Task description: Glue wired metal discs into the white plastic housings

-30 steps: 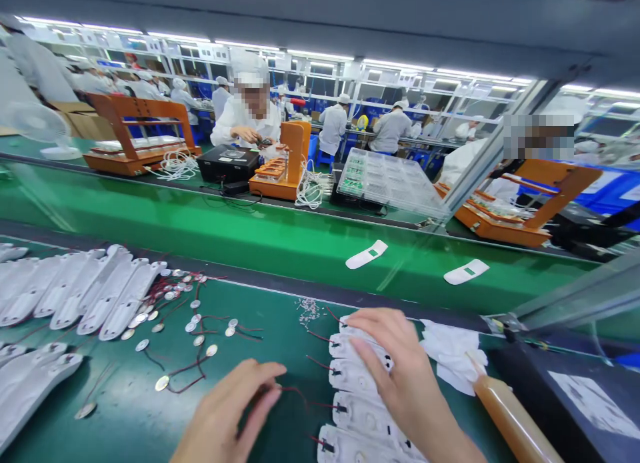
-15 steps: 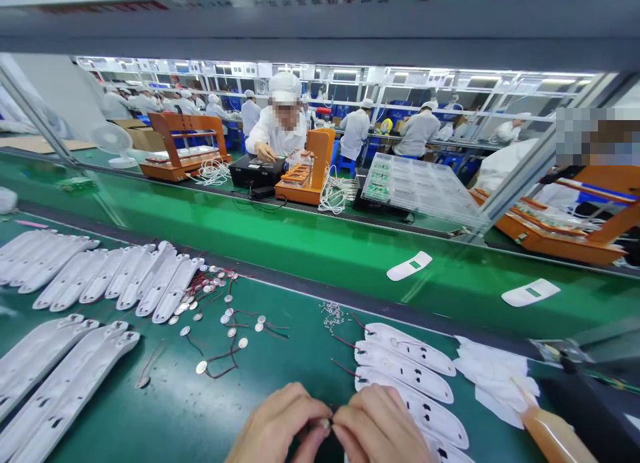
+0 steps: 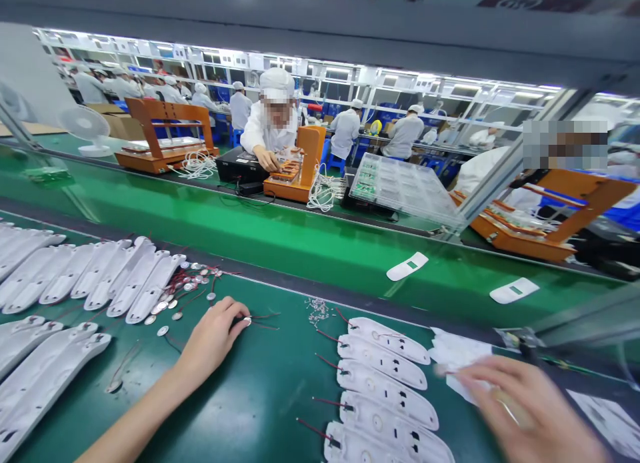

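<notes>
Over the bench's middle left, my left hand point(image 3: 213, 336) pinches a wired piezo disc point(image 3: 247, 321) by its edge, its thin leads trailing right. More wired discs point(image 3: 160, 307) lie in a loose heap behind and left of it. At the right, my right hand point(image 3: 530, 403), blurred by motion, is closed around a cream-coloured bottle point(image 3: 515, 409) with a thin tip. Its tip is over the crumpled white tissue point(image 3: 453, 348). Between my hands several white plastic shells point(image 3: 385, 379) lie hollow side up in a column, red wires sticking out at their left ends.
More white shells point(image 3: 105, 276) lie in rows at the left. A pile of tiny parts point(image 3: 319, 309) sits by the bench's back edge. Behind the green belt point(image 3: 300, 243), with two white covers point(image 3: 407, 266) on it, a co-worker point(image 3: 275, 123) handles an orange fixture point(image 3: 295, 176).
My hands have moved apart from the front middle. The left went left to a wired disc; the right went right and took hold of the cream-coloured bottle. The view has shifted.
</notes>
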Demonstrator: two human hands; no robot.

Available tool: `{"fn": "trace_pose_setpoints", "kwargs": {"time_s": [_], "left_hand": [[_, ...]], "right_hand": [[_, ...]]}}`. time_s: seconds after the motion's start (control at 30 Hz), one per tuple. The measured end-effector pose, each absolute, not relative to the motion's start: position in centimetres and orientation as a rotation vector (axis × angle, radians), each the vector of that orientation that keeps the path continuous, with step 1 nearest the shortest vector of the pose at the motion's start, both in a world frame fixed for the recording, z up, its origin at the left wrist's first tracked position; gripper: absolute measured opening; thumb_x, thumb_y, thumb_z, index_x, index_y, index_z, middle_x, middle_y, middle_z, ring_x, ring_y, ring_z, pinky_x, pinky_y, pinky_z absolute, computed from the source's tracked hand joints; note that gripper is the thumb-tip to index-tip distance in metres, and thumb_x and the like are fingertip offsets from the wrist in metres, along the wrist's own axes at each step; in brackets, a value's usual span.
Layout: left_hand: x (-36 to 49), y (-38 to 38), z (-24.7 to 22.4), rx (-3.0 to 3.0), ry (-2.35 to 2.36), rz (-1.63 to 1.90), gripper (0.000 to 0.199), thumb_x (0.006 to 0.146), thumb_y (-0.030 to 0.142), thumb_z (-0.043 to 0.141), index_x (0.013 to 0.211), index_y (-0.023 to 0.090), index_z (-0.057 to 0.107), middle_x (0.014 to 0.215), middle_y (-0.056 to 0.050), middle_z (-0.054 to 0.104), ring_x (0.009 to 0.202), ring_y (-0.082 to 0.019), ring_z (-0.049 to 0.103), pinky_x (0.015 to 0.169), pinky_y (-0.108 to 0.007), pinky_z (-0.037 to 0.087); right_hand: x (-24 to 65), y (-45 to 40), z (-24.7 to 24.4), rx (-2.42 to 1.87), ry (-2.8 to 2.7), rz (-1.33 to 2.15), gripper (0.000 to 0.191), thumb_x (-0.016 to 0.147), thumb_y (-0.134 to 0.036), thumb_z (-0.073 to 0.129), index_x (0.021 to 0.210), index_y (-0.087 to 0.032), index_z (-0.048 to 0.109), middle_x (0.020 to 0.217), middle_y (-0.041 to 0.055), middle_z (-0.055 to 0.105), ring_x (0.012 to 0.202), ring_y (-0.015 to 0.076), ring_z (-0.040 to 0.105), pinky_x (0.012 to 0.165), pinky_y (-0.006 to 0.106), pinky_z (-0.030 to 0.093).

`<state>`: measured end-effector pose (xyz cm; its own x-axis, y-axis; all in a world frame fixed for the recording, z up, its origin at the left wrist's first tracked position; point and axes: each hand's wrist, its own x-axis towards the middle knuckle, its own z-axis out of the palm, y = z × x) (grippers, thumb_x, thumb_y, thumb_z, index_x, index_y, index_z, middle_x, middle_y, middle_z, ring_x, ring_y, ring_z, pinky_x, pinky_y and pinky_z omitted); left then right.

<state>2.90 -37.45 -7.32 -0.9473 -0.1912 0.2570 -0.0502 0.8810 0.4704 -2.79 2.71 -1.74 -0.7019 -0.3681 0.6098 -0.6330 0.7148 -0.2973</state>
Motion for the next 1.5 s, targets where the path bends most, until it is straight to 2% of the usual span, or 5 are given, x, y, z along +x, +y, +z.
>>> {"fn": "trace_pose_setpoints", "kwargs": {"time_s": [0.1,0.47,0.87,1.33,1.5], "left_hand": [[2.9,-37.4,-7.3,0.161,-2.743,-0.695,0.03,0.085,0.042,0.039,0.077,0.021,0.06,0.079,-0.002,0.057,0.071,-0.017,0.056,0.069,-0.029,0.044],[3.1,-36.7,-6.8,0.086,-2.577,-0.806,0.031,0.087,0.046,0.044,0.083,0.022,0.063,0.084,0.0,0.063,0.076,-0.015,0.061,0.075,-0.026,0.044],[3.2,-36.1,-6.1,0.139,-2.391,-0.755,0.025,0.083,0.045,0.048,0.08,0.024,0.06,0.071,0.008,0.067,0.056,-0.008,0.06,0.047,-0.015,0.041],[3.6,-34.9,-4.6,0.064,-2.303,-0.782,0.02,0.084,0.041,0.052,0.082,0.024,0.062,0.074,0.007,0.066,0.058,-0.006,0.059,0.058,-0.014,0.044],[5.4,-30.6,-3.0,-0.128,-2.341,-0.942,0.005,0.084,0.027,0.056,0.085,0.026,0.061,0.077,0.009,0.066,0.069,-0.005,0.061,0.065,-0.012,0.045]], "right_hand": [[-2.4,-1.1,-3.5,0.682,-2.401,0.48,0.028,0.087,-0.039,0.045,0.071,-0.023,0.061,0.107,0.0078,0.052,0.093,0.0289,0.048,0.075,0.049,0.037],[-3.2,-5.3,-6.0,0.518,-2.559,0.439,0.024,0.083,-0.02,0.041,0.064,-0.02,0.056,0.121,0.0079,0.047,0.114,0.0317,0.034,0.081,0.051,0.034],[-3.6,-6.0,-6.7,0.466,-2.597,0.398,0.021,0.077,-0.014,0.045,0.059,-0.02,0.056,0.116,0.0068,0.052,0.113,0.0302,0.036,0.083,0.049,0.032],[-4.2,-5.3,-6.1,0.723,-2.542,0.424,0.025,0.081,-0.016,0.051,0.065,-0.031,0.063,0.111,-0.0036,0.056,0.11,0.0288,0.04,0.083,0.049,0.027],[-1.8,-7.4,-1.8,0.959,-2.25,0.583,0.016,0.09,-0.027,0.044,0.099,-0.023,0.057,0.107,0.0021,0.057,0.105,0.0213,0.045,0.083,0.036,0.033]]}}
